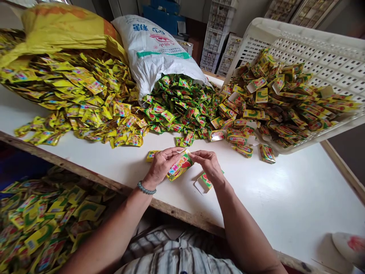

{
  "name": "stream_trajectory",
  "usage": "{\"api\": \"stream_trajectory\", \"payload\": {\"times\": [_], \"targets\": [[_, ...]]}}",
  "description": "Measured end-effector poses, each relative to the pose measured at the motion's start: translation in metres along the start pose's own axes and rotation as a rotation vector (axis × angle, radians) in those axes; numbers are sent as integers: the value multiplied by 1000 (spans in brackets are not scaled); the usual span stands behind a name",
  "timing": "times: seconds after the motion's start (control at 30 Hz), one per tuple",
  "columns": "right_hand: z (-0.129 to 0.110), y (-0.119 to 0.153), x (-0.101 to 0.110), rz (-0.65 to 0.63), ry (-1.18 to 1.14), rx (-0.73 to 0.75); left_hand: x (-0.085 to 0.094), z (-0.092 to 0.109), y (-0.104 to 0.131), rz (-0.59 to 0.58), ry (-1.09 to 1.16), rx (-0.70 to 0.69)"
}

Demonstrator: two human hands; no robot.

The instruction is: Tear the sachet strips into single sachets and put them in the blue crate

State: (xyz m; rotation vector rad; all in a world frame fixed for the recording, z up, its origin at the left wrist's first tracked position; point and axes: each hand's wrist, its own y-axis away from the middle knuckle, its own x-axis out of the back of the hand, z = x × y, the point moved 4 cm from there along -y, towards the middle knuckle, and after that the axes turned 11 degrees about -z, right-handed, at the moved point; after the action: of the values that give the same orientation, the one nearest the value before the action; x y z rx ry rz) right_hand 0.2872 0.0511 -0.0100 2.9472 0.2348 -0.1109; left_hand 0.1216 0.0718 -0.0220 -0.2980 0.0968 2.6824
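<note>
Between my two hands is a small yellow and green carton (pixel 180 166) with colourful lettering. My left hand (pixel 160 166) grips its left side, fingers closed, with a beaded bracelet at the wrist. At the carton's upper right corner, my right hand (pixel 207 163) pinches the edge. Under my right hand lies another carton (pixel 204 183), its white open end facing left. A yellow packet (pixel 152 155) sits just behind my left hand. Farther back are a heap of green packets (pixel 182 104) and a heap of yellow packets (pixel 97 99).
A yellow sack (pixel 71 26) and a white sack (pixel 159 49) lie behind the heaps. At the right, a tilted white basket (pixel 322 49) holds many cartons. Flat cartons (pixel 54 224) fill the lower left, below the table edge. A rounded white object (pixel 349 247) stands at the right.
</note>
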Motion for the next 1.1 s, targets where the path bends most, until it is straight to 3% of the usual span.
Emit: {"api": "stream_trajectory", "payload": {"times": [0.17,0.37,0.6,0.8,0.97,1.1], "targets": [[-4,1,0,-142,94,44,1,-5,0,13,94,46],[-8,0,5,-33,397,134,1,-1,-1,22,85,46],[-6,0,10,-249,236,19,-1,1,0,17,170,126],[0,-2,10,-156,301,58,2,0,0,30,109,112],[4,-2,7,-283,167,-3,2,0,0,16,170,151],[8,-5,11,-159,360,70,1,1,-1,32,128,142]]}}
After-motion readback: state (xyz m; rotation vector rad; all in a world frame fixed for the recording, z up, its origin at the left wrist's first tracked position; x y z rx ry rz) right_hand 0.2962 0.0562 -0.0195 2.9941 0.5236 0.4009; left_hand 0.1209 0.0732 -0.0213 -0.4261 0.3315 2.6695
